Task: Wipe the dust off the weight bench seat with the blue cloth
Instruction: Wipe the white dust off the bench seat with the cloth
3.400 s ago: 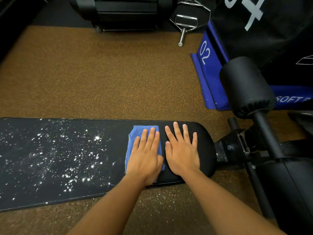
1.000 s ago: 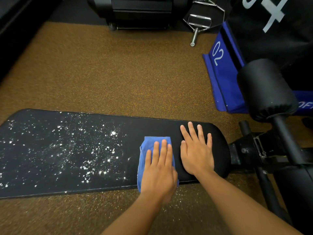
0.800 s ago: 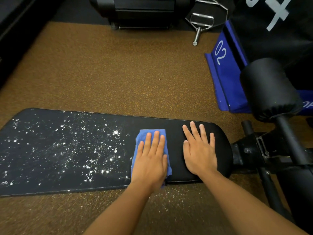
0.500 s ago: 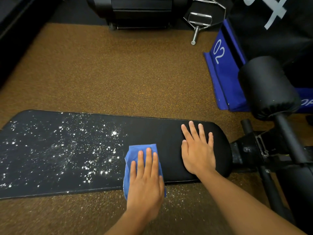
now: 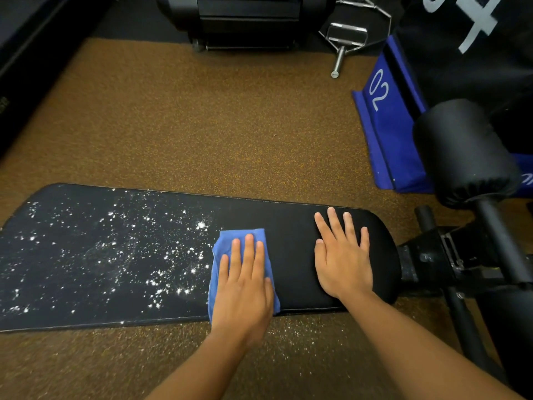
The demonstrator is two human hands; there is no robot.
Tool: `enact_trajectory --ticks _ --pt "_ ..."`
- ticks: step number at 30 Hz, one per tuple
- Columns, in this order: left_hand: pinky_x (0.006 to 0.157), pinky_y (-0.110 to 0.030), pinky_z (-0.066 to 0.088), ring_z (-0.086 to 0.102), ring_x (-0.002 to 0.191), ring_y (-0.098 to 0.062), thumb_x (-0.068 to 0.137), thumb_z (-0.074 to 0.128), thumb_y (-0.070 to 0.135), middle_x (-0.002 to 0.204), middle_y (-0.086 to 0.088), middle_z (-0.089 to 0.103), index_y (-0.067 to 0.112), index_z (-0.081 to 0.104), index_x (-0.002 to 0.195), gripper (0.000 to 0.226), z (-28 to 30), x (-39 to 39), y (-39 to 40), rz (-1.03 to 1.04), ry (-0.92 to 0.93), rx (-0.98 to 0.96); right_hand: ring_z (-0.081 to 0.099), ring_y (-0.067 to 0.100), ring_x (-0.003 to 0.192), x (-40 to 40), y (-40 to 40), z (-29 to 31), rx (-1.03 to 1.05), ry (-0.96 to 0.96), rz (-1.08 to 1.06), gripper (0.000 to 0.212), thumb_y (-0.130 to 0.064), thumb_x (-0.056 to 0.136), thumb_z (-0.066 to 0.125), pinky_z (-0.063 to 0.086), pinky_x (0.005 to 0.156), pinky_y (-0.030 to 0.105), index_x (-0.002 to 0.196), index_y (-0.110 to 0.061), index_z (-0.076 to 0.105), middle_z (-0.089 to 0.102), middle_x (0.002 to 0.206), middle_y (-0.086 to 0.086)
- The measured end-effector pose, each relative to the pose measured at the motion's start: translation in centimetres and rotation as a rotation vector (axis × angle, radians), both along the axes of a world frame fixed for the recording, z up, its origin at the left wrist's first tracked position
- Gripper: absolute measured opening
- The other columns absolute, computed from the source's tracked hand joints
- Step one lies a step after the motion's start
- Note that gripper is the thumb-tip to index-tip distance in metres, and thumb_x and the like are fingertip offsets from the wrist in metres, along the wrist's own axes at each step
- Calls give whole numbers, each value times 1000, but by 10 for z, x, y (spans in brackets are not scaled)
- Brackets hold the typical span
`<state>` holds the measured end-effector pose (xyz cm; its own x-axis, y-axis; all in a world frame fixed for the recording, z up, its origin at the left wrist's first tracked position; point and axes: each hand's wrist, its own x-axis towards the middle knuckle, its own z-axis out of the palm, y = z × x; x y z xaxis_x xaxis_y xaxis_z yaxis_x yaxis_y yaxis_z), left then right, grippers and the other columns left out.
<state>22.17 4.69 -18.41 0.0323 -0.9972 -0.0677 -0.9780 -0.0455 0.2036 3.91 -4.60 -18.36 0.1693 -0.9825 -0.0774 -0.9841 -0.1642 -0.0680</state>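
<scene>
A long black weight bench seat (image 5: pixel 288 226) runs across the lower half of the view. White dust specks cover its left part (image 5: pixel 115 255); the right part looks dark and clean. My left hand (image 5: pixel 245 284) lies flat, fingers together, pressing a folded blue cloth (image 5: pixel 227 241) onto the seat at the edge of the dusty area. My right hand (image 5: pixel 343 255) rests flat and spread on the clean right end of the seat, holding nothing.
Brown speckled floor (image 5: pixel 202 125) surrounds the bench, with white dust fallen near the front edge (image 5: pixel 302 330). A black roller pad (image 5: pixel 461 151) and bench frame (image 5: pixel 450 255) stand at right. A blue box marked 02 (image 5: pixel 383 111) and a metal handle (image 5: pixel 343 39) lie behind.
My left hand slid the cloth back and forth across the seat, drifting left towards the dust; in the last half second it moved away from me, up the seat. My right hand stayed put.
</scene>
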Motion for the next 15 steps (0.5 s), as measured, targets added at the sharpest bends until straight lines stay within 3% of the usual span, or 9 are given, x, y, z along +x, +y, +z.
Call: enact_trajectory --ticks 6,11,15 --pt "109 -54 32 25 142 -36 95 26 32 154 -13 28 4 31 146 59 3 -10 -31 -109 -12 37 5 24 147 1 0 0 4 14 -2 57 -39 95 16 8 116 54 151 -31 15 13 160 -2" --pt "117 -43 -4 -13 146 -27 87 -6 42 160 -3 -9 15 -4 151 70 7 6 -62 -123 -34 100 3 23 147 -2 0 1 5 -10 8 56 -40 96 16 7 117 54 151 -32 15 12 161 -4" --pt "117 -44 0 -9 147 -27 85 -4 42 161 -5 -5 14 1 152 73 10 30 -56 11 -18 68 2 23 147 -1 1 2 12 -10 15 55 -40 97 16 6 117 54 151 -32 14 10 161 -3"
